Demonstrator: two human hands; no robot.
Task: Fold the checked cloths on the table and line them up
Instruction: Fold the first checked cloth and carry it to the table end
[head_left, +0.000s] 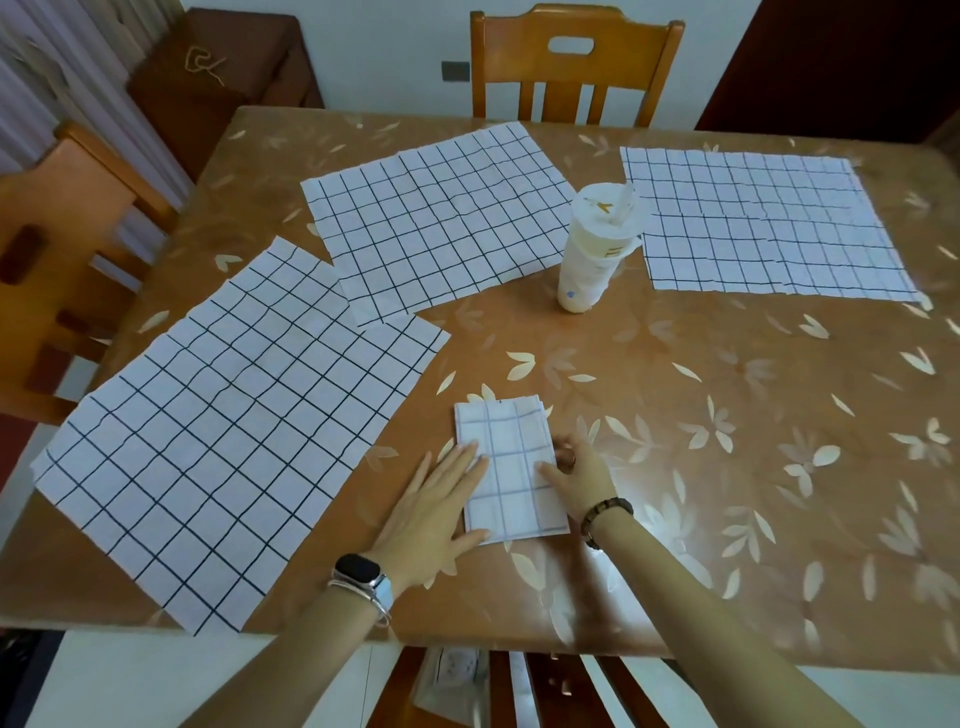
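White cloth with a thin dark check, the folded cloth (511, 467) lies as a small upright rectangle near the near edge of the table (727, 415), between the two hands. The left grip (441, 509) is open: its fingers lie straight and flat, pressing the cloth's left edge. The right grip (576, 478) holds the cloth's right edge, thumb on top and fingers curled at the side.

Three more checked cloths lie spread flat: the near-left cloth (228, 431), the far-middle cloth (441, 218) whose near corner overlaps it, and the far-right cloth (769, 223), well apart from the others. A lidded plastic cup (592, 249) stands between the two far cloths. A watch (363, 571) sits on the left wrist and a bead bracelet (605, 519) on the right.
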